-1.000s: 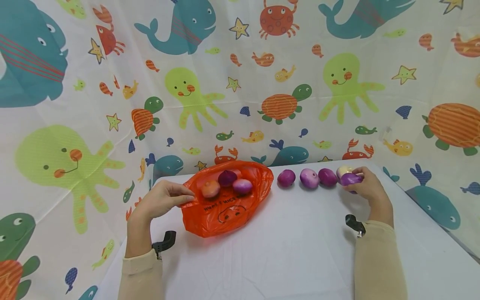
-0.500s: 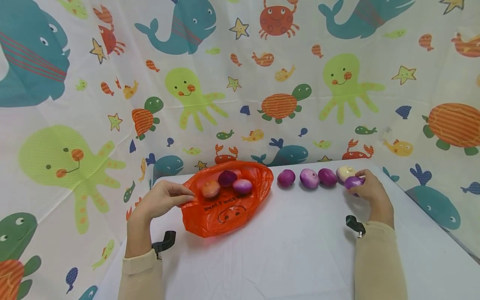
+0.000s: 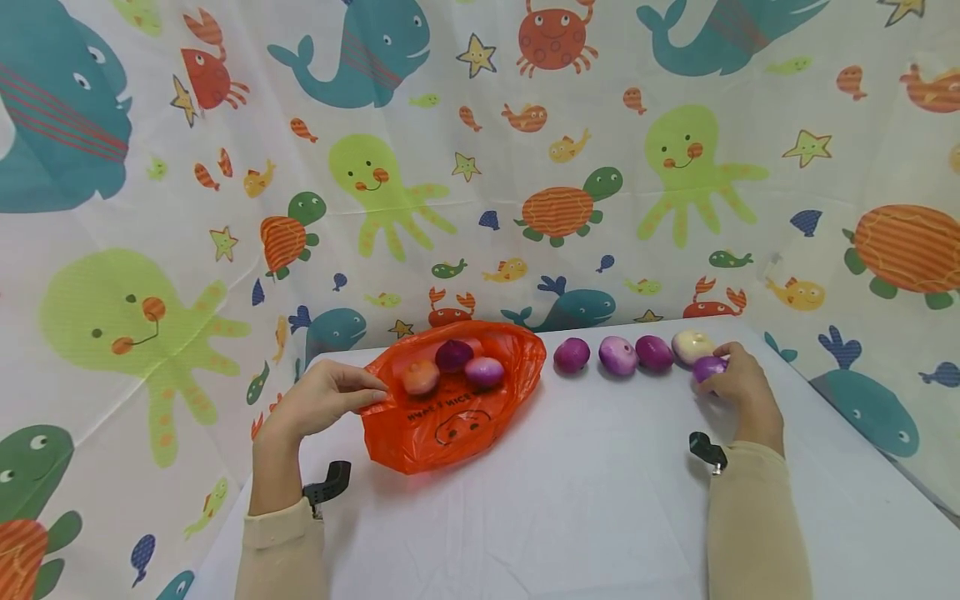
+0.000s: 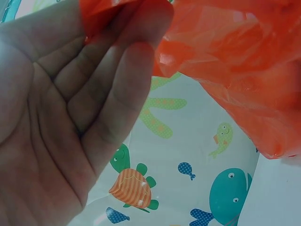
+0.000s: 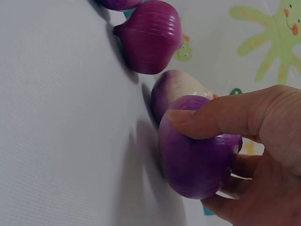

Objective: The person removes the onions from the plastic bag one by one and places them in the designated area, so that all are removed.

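**purple onion in my right grip, bag way off to the left**

so my right hand (image 3: 731, 385) has a small purple onion (image 3: 707, 367) wrapped up, thumb over the top and the other fingers curled under it, as the right wrist view shows pretty clearly (image 5: 200, 157). it sits low at the right end of the bench (image 3: 585, 500), just beside the pale white-topped onion (image 3: 692, 345) that ends the row. in the wrist view those two look like they're touching or nearly so, can't swear to which.

the row runs off to my left from there: a dark purple onion (image 3: 654, 352), a lighter mottled one (image 3: 617, 355), then another purple one (image 3: 572, 354). past that is the orange bag (image 3: 457, 400) with three more onions lying in its open mouth.

the thing that matters: the bag is well apart from my right grip, straight to the left across the whole row, and the row itself lies along that same left-right line. my left hand (image 3: 326, 400) is the one at the bag, pinching its near-left edge between thumb and fingers, so that grip is busy with plastic (image 4: 141, 28) and not an onion. the onion is roundish, with no real long axis to worry about.
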Tool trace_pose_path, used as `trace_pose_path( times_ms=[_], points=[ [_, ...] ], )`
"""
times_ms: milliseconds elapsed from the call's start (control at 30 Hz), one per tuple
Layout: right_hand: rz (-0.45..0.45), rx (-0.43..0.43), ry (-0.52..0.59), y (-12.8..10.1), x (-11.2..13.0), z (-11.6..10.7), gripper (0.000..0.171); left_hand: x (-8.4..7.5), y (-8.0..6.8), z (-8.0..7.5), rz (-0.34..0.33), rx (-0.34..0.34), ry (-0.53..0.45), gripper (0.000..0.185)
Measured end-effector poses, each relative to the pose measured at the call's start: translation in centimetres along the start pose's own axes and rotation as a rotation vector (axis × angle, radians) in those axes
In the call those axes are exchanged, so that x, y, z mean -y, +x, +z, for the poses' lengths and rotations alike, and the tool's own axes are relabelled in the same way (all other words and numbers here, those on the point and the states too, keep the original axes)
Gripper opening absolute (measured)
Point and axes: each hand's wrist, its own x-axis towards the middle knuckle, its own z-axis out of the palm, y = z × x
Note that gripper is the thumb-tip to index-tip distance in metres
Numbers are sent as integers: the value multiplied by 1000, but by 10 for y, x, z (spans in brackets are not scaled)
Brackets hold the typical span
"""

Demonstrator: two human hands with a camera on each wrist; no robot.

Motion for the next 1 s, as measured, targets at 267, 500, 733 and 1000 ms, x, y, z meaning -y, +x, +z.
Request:
trace_pose_path(
  times_ms=[267,500,733,1000],
  points=[
    [23,-6,5,19,-1,-1,99,-2,7,3,-19,-12,10,20],
    [-24,-23,-29,28,0,-3,95,-3,14,6,-28,-20,22,22],
    [-84,-88,-99,25,8,-4,96,-3,14,7,-21,-22,26,21],
    [-202,-204,-27,23,33,3,76,-4,14,8,-25,-25,24,20]
  ],
)
